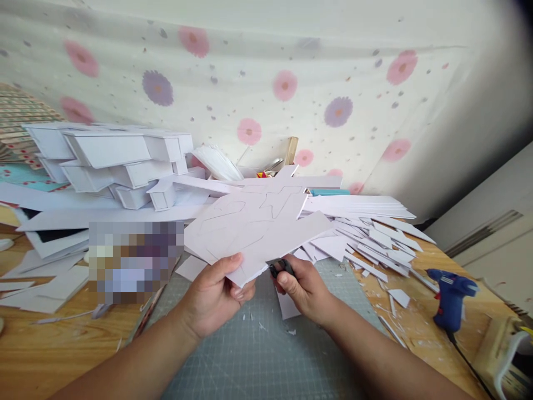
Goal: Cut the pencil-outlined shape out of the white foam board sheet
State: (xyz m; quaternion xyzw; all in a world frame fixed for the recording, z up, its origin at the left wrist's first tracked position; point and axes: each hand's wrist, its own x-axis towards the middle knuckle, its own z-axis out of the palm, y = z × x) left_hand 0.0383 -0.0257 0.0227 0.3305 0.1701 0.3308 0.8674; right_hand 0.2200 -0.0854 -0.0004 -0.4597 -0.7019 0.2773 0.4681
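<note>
My left hand (222,291) pinches the near corner of a white foam board sheet (254,222), with the thumb on top and the fingers beneath. Pencil outlines of shapes run across this sheet, which is held up and tilted above the grey-green cutting mat (233,355). Closed around black-handled scissors (283,268), my right hand (306,289) is at the sheet's near right edge. The blades are mostly hidden by the board and my fingers. A small white offcut (288,306) lies on the mat beneath my right hand.
Stacked white box-like board models (112,155) stand at the back left. Many white strips and scraps (375,239) cover the table on the right. A blue hot glue gun (452,300) stands at far right, its cord trailing forward. A blurred patch hides something on the left.
</note>
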